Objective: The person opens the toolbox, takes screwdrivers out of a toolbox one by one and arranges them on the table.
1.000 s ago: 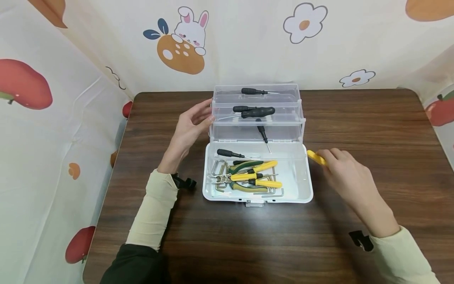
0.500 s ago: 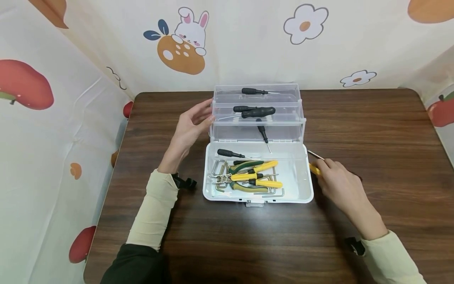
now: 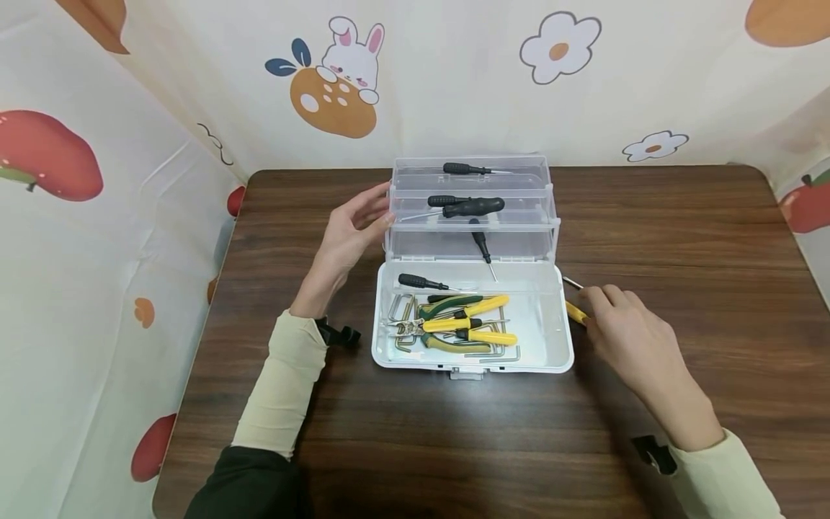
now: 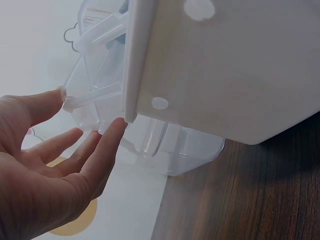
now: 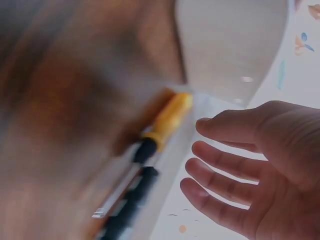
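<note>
A white toolbox stands raised open on the table, its clear trays stepped up behind. My left hand touches the left side of the trays; in the left wrist view the thumb is at a clear plastic corner and a fingertip meets the white edge. Right of the box, my right hand hovers beside a yellow-handled screwdriver. Its fingers spread loosely with nothing between them in the right wrist view. Alongside that screwdriver lies a black-handled tool, blurred; a metal shaft shows by the fingertips.
Yellow- and green-handled pliers, hex keys and a black screwdriver lie inside the box. Several black screwdrivers, one with a thick handle, rest in the trays. A patterned cloth hangs behind the table.
My right hand held the yellow handle a second ago; it now sits lower beside the box with the fingers loosened, and a metal shaft has come into view. My left hand has stayed put.
</note>
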